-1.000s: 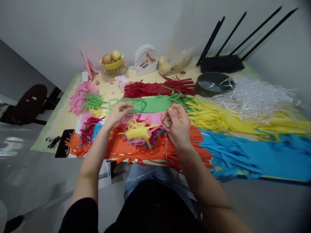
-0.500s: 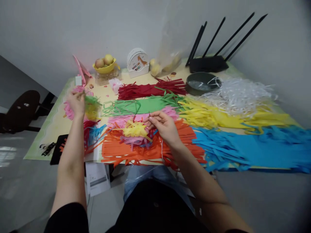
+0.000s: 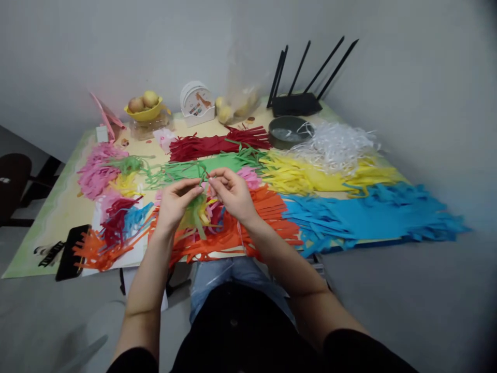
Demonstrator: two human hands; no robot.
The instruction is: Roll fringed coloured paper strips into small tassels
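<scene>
At the centre of the frame, the left hand (image 3: 174, 202) and right hand (image 3: 232, 192) are pinching a green paper strip (image 3: 196, 207), fingers clamped, above the orange paper (image 3: 272, 207); gentle, even tension is likely keeping it untorn.

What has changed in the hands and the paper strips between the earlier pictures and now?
The left hand came back from the pink pile on the left to the middle, and with the right hand it now pinches green strips. The fringed paper sheets on the table stayed put.
</scene>
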